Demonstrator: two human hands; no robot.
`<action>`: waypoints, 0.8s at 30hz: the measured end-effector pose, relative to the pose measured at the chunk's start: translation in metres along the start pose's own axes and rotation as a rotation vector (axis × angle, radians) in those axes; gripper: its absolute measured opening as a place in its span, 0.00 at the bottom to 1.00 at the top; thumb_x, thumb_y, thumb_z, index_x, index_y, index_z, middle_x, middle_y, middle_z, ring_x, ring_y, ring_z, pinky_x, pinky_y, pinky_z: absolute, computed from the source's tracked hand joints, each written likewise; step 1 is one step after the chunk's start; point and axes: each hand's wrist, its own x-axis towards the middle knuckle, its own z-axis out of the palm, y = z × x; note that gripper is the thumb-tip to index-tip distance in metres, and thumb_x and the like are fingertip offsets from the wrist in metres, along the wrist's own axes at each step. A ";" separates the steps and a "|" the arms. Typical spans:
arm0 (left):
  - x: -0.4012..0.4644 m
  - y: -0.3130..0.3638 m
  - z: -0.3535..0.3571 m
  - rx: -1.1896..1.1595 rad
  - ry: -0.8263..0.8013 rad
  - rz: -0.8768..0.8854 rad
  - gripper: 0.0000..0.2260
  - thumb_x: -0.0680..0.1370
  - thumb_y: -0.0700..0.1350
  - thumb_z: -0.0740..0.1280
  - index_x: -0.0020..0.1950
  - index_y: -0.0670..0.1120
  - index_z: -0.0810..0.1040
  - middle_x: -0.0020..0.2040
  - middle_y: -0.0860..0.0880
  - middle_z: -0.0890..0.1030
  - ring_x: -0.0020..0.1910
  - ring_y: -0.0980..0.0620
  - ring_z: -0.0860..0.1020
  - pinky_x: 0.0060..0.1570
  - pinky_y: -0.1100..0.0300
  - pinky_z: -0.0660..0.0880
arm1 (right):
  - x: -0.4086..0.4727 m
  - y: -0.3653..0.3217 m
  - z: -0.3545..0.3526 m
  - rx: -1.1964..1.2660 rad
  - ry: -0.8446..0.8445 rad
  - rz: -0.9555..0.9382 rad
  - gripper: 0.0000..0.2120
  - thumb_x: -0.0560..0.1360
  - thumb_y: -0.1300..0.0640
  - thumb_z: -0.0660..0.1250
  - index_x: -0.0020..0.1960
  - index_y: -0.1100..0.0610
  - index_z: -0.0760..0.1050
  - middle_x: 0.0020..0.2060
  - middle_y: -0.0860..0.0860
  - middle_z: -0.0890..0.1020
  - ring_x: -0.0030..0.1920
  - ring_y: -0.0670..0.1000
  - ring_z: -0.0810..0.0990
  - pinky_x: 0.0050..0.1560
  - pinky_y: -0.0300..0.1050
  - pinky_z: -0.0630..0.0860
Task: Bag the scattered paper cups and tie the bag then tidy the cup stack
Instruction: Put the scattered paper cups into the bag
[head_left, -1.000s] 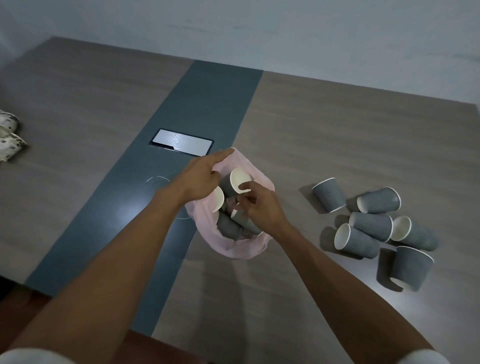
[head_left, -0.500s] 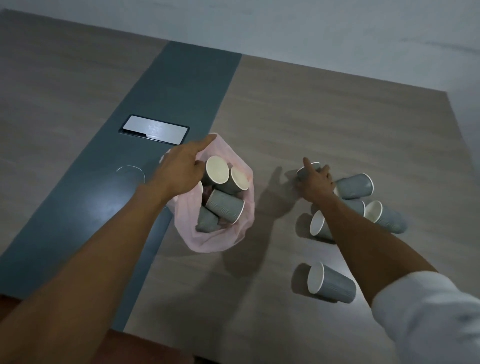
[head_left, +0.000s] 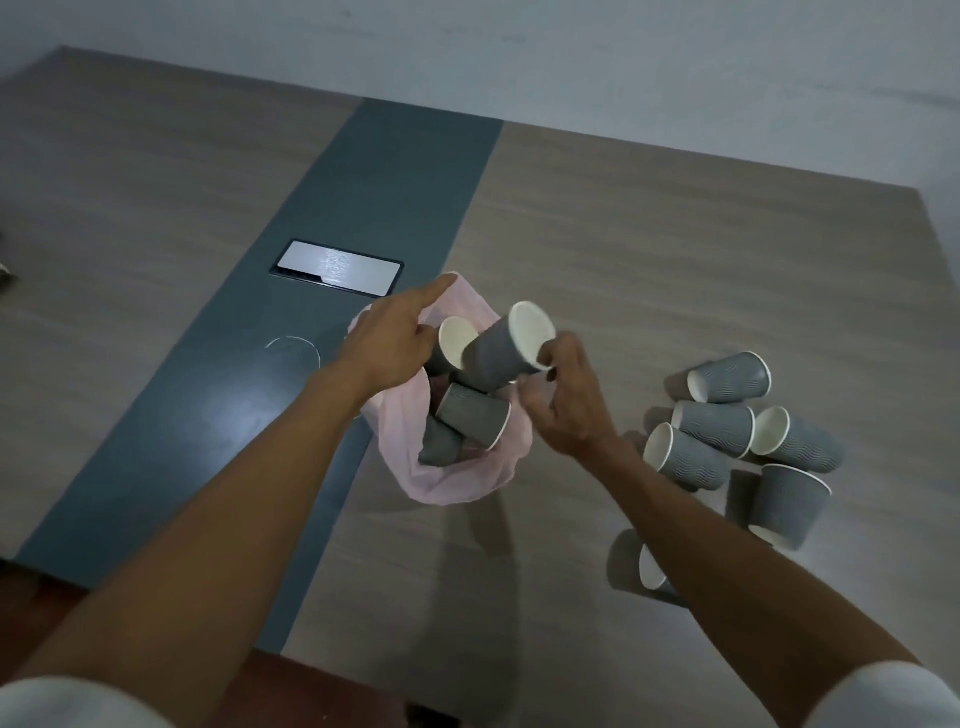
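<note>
right hand (head_left: 563, 400) – grips cup (head_left: 501, 349) | left hand (head_left: 395, 338) – pinches bag (head_left: 447, 478) rim

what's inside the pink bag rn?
The pink bag holds several grey paper cups lying jumbled; the right hand holds another cup over the opening. The left hand grips the rim. The bag's bottom is hidden by cups.

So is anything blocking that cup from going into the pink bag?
Nothing visible blocks it. The right hand holds the grey paper cup right over the pink bag, whose mouth the left hand holds open. Cups already inside sit below the opening.
</note>
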 end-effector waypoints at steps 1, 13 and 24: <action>0.000 0.000 -0.001 -0.009 -0.001 -0.002 0.31 0.79 0.40 0.62 0.80 0.61 0.63 0.74 0.46 0.74 0.67 0.40 0.74 0.67 0.45 0.73 | -0.006 -0.009 0.011 0.003 -0.051 -0.039 0.13 0.77 0.53 0.66 0.52 0.63 0.68 0.50 0.58 0.72 0.47 0.52 0.70 0.42 0.44 0.71; -0.012 -0.008 -0.014 -0.036 0.034 0.028 0.29 0.81 0.37 0.59 0.80 0.58 0.63 0.76 0.47 0.72 0.68 0.43 0.75 0.67 0.53 0.72 | 0.012 -0.065 0.088 -0.276 -0.319 0.095 0.21 0.79 0.43 0.53 0.70 0.45 0.65 0.70 0.53 0.71 0.63 0.59 0.76 0.62 0.62 0.75; -0.011 -0.018 -0.025 -0.015 0.099 0.002 0.27 0.82 0.38 0.55 0.81 0.52 0.63 0.73 0.43 0.74 0.61 0.42 0.76 0.61 0.55 0.71 | 0.010 -0.044 0.059 -0.107 0.081 0.594 0.17 0.74 0.61 0.62 0.62 0.58 0.71 0.62 0.57 0.73 0.57 0.62 0.76 0.54 0.52 0.73</action>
